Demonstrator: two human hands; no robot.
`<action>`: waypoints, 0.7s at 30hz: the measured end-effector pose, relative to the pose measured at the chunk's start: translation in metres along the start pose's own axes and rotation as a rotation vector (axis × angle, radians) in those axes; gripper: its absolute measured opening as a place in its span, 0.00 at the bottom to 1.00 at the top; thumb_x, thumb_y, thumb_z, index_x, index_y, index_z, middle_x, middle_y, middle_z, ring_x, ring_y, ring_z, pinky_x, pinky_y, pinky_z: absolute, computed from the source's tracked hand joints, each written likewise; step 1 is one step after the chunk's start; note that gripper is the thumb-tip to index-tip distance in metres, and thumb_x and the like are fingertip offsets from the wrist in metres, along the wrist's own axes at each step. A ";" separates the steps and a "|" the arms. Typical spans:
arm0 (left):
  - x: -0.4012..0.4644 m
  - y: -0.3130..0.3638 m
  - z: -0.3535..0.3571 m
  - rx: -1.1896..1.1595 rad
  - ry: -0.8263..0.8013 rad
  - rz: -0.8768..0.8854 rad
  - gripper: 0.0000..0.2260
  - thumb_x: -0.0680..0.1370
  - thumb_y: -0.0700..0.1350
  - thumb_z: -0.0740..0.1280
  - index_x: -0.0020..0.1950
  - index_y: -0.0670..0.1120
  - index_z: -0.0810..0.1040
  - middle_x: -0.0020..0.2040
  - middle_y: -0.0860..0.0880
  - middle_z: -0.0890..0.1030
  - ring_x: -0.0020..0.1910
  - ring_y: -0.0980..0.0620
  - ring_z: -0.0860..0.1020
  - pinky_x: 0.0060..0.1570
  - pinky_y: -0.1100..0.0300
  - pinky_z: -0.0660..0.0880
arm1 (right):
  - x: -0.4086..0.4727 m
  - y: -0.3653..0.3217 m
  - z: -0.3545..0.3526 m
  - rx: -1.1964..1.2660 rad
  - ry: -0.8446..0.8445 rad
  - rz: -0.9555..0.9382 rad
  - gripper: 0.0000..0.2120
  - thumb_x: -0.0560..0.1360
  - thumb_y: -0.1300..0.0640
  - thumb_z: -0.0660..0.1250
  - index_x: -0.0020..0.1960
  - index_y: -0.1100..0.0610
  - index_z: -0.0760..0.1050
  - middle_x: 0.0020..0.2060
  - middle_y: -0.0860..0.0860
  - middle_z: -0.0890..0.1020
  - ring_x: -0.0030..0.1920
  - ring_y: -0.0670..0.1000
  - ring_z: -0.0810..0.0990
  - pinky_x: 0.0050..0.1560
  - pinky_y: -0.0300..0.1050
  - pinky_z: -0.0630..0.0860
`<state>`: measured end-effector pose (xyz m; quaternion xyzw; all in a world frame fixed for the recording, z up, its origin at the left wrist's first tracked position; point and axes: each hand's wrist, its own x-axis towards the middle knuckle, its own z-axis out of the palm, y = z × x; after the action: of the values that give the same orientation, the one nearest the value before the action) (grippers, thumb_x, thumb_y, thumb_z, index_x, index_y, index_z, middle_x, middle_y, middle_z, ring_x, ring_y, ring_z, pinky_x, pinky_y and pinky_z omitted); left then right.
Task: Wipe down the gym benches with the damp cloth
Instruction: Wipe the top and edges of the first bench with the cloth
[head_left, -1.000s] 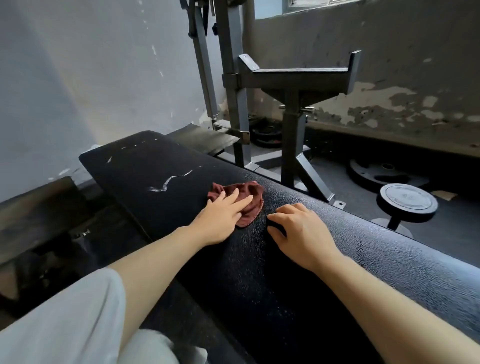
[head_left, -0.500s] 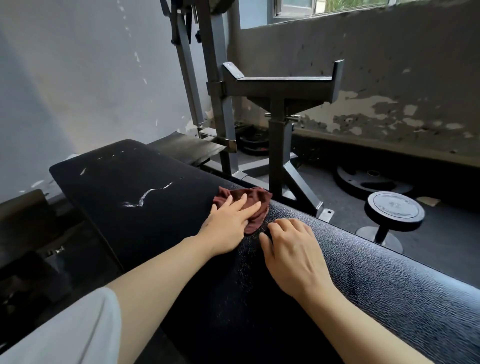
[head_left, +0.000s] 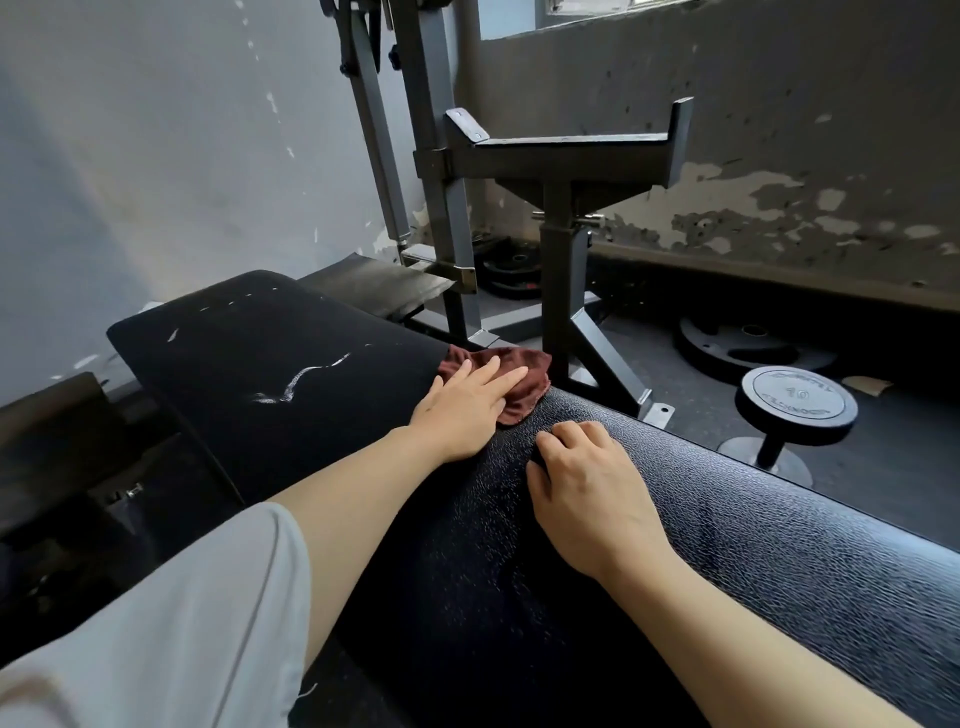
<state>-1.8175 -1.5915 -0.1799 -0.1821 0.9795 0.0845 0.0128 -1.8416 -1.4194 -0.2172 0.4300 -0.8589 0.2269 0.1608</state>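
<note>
- My left hand (head_left: 465, 405) lies flat, fingers spread and straight, pressing the damp cloth (head_left: 522, 382) down onto the gym bench (head_left: 727, 545) — it grips nothing, it only pins the cloth under the fingers.
- The cloth is dark red and crumpled. It sits at the far edge of the bench, right where the seat pad (head_left: 270, 364) meets the long textured pad, and part of it pokes out past my fingertips toward that edge.
- My right hand (head_left: 587, 488) rests on the textured pad just beside the left hand, apart from the cloth. Its fingers are curled under, knuckles up, and it holds nothing.
- The seat pad has white scuffs and a torn streak (head_left: 301, 382) across its middle, well to the left of the cloth.
- My pale sleeve (head_left: 171, 639) covers the upper left arm at the near left corner of the view.
- Beyond the far edge of the bench stands a dark metal rack (head_left: 563, 171), its angled foot close behind the cloth.
- On the floor to the right of the rack stands a dumbbell (head_left: 797, 402) on end, with a weight plate (head_left: 743, 345) lying flat behind it — both well apart from the bench.
- A peeling wall (head_left: 779, 156) runs behind all of it.
</note>
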 end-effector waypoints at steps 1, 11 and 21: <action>0.001 -0.002 -0.001 -0.003 -0.003 -0.010 0.22 0.85 0.48 0.48 0.77 0.62 0.49 0.80 0.54 0.48 0.78 0.47 0.45 0.74 0.43 0.44 | 0.000 0.000 0.000 0.002 -0.002 0.000 0.12 0.74 0.50 0.57 0.42 0.54 0.76 0.42 0.51 0.78 0.47 0.55 0.75 0.52 0.50 0.75; -0.009 -0.041 -0.003 -0.023 0.025 -0.170 0.23 0.85 0.46 0.47 0.78 0.60 0.47 0.80 0.51 0.48 0.78 0.46 0.45 0.75 0.44 0.44 | 0.000 0.001 0.001 0.006 -0.022 -0.007 0.16 0.74 0.47 0.53 0.43 0.53 0.76 0.44 0.50 0.78 0.49 0.55 0.74 0.55 0.50 0.75; -0.034 -0.033 0.001 0.033 0.062 -0.246 0.23 0.84 0.43 0.49 0.79 0.57 0.49 0.80 0.48 0.49 0.78 0.44 0.47 0.74 0.42 0.45 | 0.001 0.000 0.004 -0.037 0.060 -0.020 0.08 0.72 0.52 0.63 0.38 0.55 0.74 0.38 0.52 0.77 0.43 0.57 0.76 0.45 0.51 0.75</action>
<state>-1.7738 -1.6095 -0.1842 -0.3033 0.9509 0.0607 -0.0043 -1.8421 -1.4219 -0.2198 0.4286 -0.8534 0.2219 0.1967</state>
